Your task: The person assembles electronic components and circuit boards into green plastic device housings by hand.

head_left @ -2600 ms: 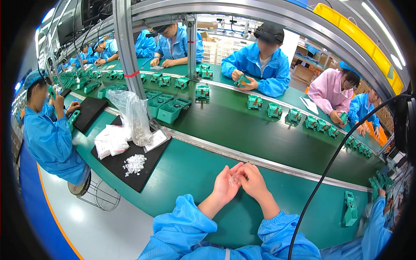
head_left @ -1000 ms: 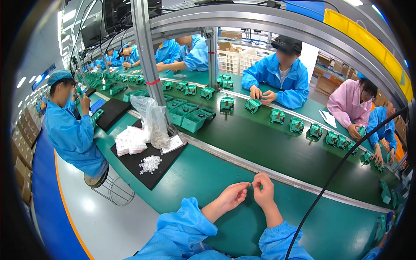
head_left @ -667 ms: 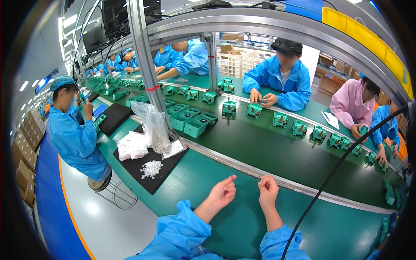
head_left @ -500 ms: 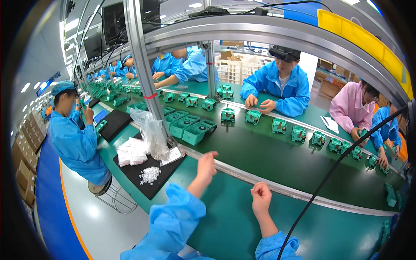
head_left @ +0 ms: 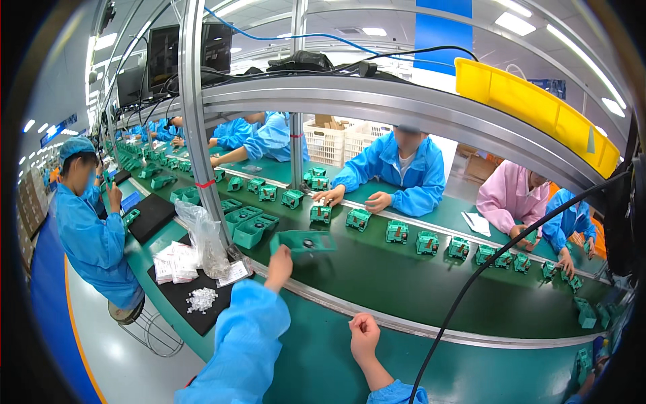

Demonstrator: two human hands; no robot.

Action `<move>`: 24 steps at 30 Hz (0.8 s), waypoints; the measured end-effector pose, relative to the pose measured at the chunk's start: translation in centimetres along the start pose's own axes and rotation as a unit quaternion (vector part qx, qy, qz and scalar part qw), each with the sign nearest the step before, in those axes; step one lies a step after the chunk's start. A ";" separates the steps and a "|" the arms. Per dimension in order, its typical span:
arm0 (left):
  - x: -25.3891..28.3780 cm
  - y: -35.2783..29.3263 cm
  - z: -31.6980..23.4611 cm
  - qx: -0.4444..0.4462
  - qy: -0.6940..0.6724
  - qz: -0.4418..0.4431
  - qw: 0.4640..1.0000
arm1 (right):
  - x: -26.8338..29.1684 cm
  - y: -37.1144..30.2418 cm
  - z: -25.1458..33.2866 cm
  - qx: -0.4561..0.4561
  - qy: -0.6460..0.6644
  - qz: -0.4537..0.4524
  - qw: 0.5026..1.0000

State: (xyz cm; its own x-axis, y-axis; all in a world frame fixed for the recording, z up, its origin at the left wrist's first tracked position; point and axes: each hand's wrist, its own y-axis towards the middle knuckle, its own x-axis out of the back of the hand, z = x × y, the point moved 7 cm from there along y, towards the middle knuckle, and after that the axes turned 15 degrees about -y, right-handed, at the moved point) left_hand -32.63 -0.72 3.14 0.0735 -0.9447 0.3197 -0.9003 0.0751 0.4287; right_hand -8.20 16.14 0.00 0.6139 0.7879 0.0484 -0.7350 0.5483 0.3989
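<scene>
My left hand (head_left: 279, 264) reaches out over the conveyor belt's metal edge and grips a flat green plastic tray (head_left: 304, 242) by its near left corner, holding it tilted above the dark green belt (head_left: 404, 283). A small dark round part shows on the tray's top. My right hand (head_left: 364, 334) rests on the green worktable (head_left: 316, 357) close to me, fingers curled shut around something too small to make out. Both forearms are in light blue sleeves.
Green housings (head_left: 397, 231) ride in a row along the belt. Stacked green trays (head_left: 247, 226), a clear plastic bag (head_left: 205, 239), white packets and a pile of small white parts (head_left: 200, 299) on a black mat lie to my left. Several workers in blue and pink sit around the line.
My left hand has stretched forward from beside my right hand to the belt and lifted a green tray. My right hand stayed near me, curled. The view tilted upward.
</scene>
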 end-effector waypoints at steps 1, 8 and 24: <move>-0.6 -1.9 -1.9 -0.024 -0.044 0.030 0.998 | 0.4 0.0 0.5 0.035 0.020 -0.039 0.998; -3.4 -17.8 -10.6 -0.057 -0.179 0.408 0.893 | 5.1 0.0 13.7 0.174 0.030 -0.058 0.983; -5.9 -23.8 -12.4 -0.170 -0.100 0.513 0.835 | 6.0 -4.0 5.7 0.102 -0.528 0.313 0.783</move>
State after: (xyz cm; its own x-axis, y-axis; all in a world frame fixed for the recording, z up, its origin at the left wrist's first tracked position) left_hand -6.33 7.00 1.59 -0.7659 -0.3595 0.5330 -0.2689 0.9322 0.2423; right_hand 0.09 17.10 3.88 0.1259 0.1550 0.9799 -0.9919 0.0057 0.1265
